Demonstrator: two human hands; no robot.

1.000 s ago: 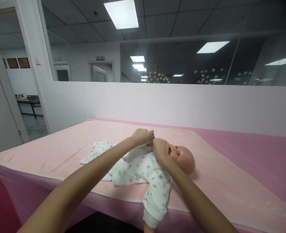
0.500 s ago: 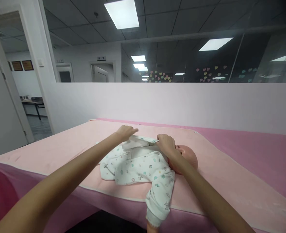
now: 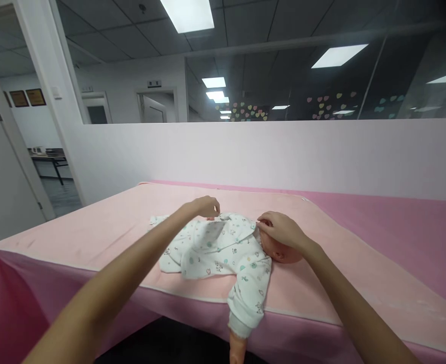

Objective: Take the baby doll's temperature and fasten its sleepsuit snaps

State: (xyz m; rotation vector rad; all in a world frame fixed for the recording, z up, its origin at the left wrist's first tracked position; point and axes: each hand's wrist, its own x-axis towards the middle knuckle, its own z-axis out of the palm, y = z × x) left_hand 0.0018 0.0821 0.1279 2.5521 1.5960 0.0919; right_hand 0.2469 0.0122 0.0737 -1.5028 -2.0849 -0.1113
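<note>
A baby doll lies on its back, its head (image 3: 281, 253) to the right, dressed in a white baby top (image 3: 223, 250) with small printed animals. The top's front panel lies across the chest. My left hand (image 3: 206, 206) is closed at the far side of the top, fingertips pinched at its edge. Bent over the doll's face, my right hand (image 3: 281, 227) has its fingertips closed on the top near the collar. The doll's near arm (image 3: 238, 346) hangs over the front edge, its sleeve down to the wrist. My right hand hides most of the face.
A peach pad (image 3: 105, 222) with pale edging lies over a pink cover (image 3: 408, 232) on the table. Behind stands a white half wall (image 3: 245, 151) with glass above. At the left are an open door (image 3: 6, 167) and another room with a desk (image 3: 50, 159).
The raised front panel of the top has come down over the doll's chest. My right hand has shifted slightly right, towards the head; my left hand has moved a little right. The camera view has tilted slightly.
</note>
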